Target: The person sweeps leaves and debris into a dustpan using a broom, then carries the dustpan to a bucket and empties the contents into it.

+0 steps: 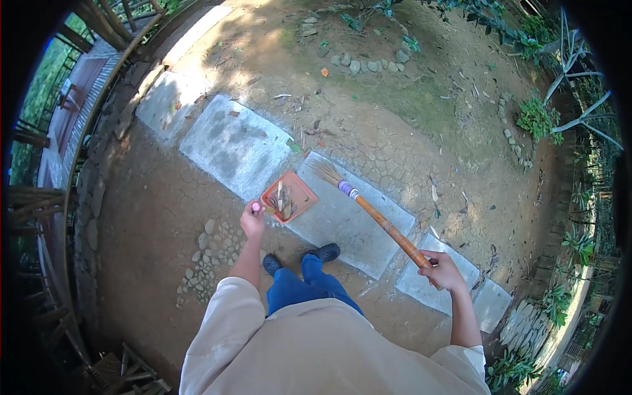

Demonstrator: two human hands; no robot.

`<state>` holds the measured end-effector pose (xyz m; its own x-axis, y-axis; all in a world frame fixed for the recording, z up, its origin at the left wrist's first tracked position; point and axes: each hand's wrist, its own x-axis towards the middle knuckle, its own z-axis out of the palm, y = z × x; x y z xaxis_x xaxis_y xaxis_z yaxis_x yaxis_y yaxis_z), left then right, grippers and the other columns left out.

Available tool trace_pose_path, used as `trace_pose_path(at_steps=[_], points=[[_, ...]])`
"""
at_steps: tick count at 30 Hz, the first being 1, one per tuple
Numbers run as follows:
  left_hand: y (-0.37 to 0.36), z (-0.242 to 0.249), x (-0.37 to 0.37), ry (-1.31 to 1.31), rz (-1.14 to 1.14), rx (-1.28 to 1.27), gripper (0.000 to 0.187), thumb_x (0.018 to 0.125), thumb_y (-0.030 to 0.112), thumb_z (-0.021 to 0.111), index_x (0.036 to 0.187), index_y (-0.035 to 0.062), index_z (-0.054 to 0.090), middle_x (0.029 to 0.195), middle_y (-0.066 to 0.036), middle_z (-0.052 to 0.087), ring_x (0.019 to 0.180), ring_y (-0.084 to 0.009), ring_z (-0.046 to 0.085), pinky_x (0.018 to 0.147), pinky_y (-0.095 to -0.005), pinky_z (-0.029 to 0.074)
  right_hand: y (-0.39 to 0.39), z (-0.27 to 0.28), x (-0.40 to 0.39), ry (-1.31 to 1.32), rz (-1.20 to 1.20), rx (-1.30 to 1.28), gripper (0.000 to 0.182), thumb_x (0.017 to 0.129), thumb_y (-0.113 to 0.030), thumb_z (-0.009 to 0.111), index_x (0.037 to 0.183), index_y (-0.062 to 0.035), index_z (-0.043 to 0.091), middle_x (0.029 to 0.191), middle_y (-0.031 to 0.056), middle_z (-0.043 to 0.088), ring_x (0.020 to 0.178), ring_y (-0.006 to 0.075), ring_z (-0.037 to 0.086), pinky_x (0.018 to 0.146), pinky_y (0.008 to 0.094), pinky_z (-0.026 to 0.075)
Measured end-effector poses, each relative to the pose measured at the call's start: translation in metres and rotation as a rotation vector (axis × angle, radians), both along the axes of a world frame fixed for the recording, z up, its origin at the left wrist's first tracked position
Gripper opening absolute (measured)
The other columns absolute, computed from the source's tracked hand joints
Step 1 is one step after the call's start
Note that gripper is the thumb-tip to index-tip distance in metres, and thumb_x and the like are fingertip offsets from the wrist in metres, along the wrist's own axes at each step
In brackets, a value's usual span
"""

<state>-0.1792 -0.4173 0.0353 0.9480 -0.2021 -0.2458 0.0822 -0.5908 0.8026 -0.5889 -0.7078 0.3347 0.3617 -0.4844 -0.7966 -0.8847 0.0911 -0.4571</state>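
Head view: an orange dustpan [303, 193] is out in front of the person's shoes [324, 253], over the edges of two pale stone slabs [234, 146]; whether it touches them is hard to tell. Inside its raised walls lies a loose heap of dry leaves [284, 201], brown and tan, gathered towards the left side, while the right part of the pan's floor shows bare orange. The left hand [252, 221] is closed at the dustpan's handle, mostly hidden by the fingers. The right hand [442, 270] grips a broom [388, 228] near the handle's end, its bristles [325, 172] fanned just beyond the dustpan's right side.
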Motion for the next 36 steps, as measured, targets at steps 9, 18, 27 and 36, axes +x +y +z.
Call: trace_pose_path(at_steps=[9, 18, 27, 36], points=[[-0.009, 0.025, 0.029, -0.113, 0.095, -0.006, 0.036, 0.08, 0.005, 0.077, 0.114, 0.009, 0.067, 0.098, -0.01, 0.073, 0.093, -0.0206, 0.07, 0.085, -0.0338, 0.053, -0.032, -0.034, 0.02, -0.042, -0.015, -0.117, 0.066, 0.075, -0.009, 0.073, 0.137, 0.0024, 0.053, 0.073, 0.0102, 0.066, 0.044, 0.0133, 0.054, 0.042, 0.0295, 0.044], [-0.017, 0.026, 0.053, -0.135, 0.14, 0.074, 0.037, 0.08, 0.007, 0.076, 0.115, 0.0116, 0.067, 0.101, -0.012, 0.072, 0.094, -0.0245, 0.07, 0.084, -0.0364, 0.052, -0.071, -0.061, 0.073, -0.047, 0.042, -0.129, 0.067, 0.074, -0.009, 0.073, 0.137, 0.003, 0.053, 0.067, 0.0103, 0.064, 0.044, 0.0142, 0.055, 0.042, 0.0297, 0.042], [-0.015, 0.016, 0.078, -0.067, 0.224, 0.116, 0.037, 0.08, 0.009, 0.077, 0.115, 0.0131, 0.068, 0.1, -0.011, 0.073, 0.093, -0.0254, 0.07, 0.083, -0.0381, 0.052, -0.104, -0.043, 0.134, 0.009, 0.143, -0.116, 0.063, 0.074, -0.007, 0.073, 0.135, -0.0006, 0.056, 0.068, 0.008, 0.063, 0.045, 0.013, 0.054, 0.043, 0.0297, 0.042], [0.0, -0.007, 0.089, -0.01, 0.284, -0.033, 0.036, 0.08, 0.008, 0.078, 0.114, 0.0122, 0.068, 0.099, -0.01, 0.073, 0.091, -0.0218, 0.07, 0.084, -0.0359, 0.053, -0.123, -0.056, 0.182, 0.013, 0.291, 0.034, 0.062, 0.071, -0.01, 0.075, 0.131, -0.0018, 0.06, 0.064, 0.0077, 0.063, 0.046, 0.0143, 0.056, 0.045, 0.03, 0.044]])
